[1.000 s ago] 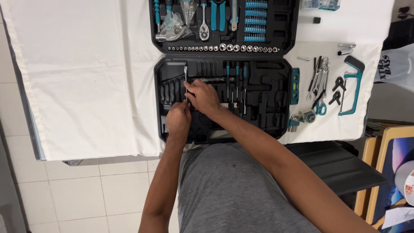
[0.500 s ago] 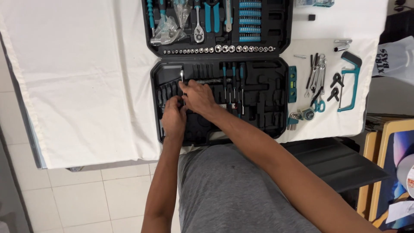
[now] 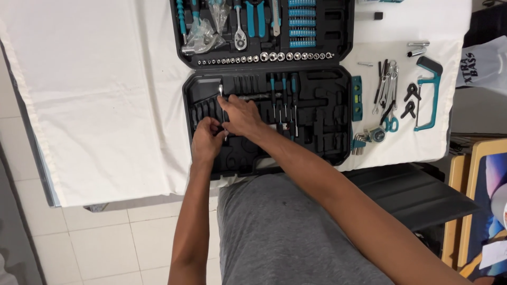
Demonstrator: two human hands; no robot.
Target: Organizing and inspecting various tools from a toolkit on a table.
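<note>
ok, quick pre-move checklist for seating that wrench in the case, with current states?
1. Right hand on the wrench: ok, its shiny head shows just past the fingers.
2. Left hand at the wrench slots, beside the right hand: ok.
3. Wrench lined up with its slot: cannot tell, both hands cover the shaft.
4. Lower tray of the tool case lies open and flat on the white cloth: ok.
5. Loose tools on the cloth to the right lie outside the case, away from both hands: ok.
</note>
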